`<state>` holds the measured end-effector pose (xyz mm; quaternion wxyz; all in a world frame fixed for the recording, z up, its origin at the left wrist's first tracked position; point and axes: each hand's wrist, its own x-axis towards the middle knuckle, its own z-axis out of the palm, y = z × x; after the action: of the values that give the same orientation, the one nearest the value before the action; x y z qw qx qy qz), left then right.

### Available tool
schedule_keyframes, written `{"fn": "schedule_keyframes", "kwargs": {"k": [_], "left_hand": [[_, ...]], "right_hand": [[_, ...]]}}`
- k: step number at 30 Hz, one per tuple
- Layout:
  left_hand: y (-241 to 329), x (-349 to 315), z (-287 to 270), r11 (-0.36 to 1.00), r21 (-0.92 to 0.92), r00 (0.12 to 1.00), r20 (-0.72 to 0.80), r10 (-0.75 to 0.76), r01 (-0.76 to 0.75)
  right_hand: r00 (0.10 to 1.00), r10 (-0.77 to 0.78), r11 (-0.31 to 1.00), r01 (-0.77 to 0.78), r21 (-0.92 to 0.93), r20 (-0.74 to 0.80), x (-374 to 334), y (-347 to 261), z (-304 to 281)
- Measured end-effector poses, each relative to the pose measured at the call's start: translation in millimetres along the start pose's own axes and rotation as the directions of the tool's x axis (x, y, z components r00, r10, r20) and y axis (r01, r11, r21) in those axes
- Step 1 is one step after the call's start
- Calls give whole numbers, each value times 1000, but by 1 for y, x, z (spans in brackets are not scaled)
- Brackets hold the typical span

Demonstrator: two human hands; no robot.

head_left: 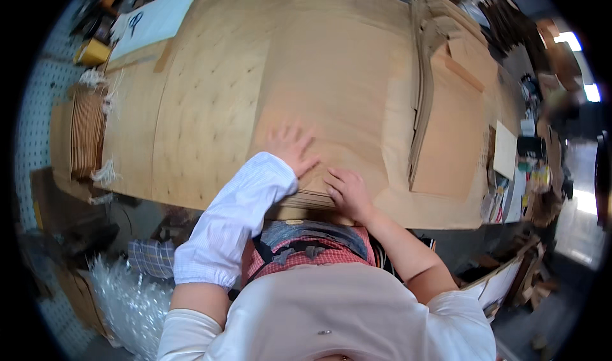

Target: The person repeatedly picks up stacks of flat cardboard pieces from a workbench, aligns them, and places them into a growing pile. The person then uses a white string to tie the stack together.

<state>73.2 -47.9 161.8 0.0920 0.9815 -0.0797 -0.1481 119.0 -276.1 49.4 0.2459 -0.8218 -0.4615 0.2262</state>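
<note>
A large sheet of brown paper (338, 74) lies before me on the wooden tabletop. My left hand (293, 147), its forearm in a pale striped sleeve cover (223, 227), rests on the near left part of the sheet. The fingers are spread, slightly blurred, and hold nothing. Close by on the right, my right hand (349, 194) lies at the sheet's near edge, fingers slightly bent and apart, touching the paper. Several layered brown paper edges (306, 199) show between the hands, along the table's front edge. The underside of the right fingers is hidden.
A stack of brown paper pieces (449, 131) lies to the right. At the left edge stands a tied brown bundle (88, 131) with white string. Blue-handled scissors (135, 22) rest on a white sheet (159, 18) at far left. Clear plastic wrap (131, 303) is below left.
</note>
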Motion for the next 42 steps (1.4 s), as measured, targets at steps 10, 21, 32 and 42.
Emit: {"fn": "schedule_keyframes", "kwargs": {"k": [10,21,32,42], "left_hand": [[-42,-15,187,749,-302,786,5,-618,590],[-49,-1,206,659,-557,731,-128,-670,506],[-65,-1,230,655,-547,733,-105,-672,522],[-49,-4,220,710,-513,730,-211,-649,483]], "right_hand": [[724,585,786,-617,36,-365,5,57,31],[762,588,808,-568,155,-271,1,96,54],[811,501,864,-453,219,-302,-3,117,66],[737,587,809,-542,228,-333,-18,99,57]]}}
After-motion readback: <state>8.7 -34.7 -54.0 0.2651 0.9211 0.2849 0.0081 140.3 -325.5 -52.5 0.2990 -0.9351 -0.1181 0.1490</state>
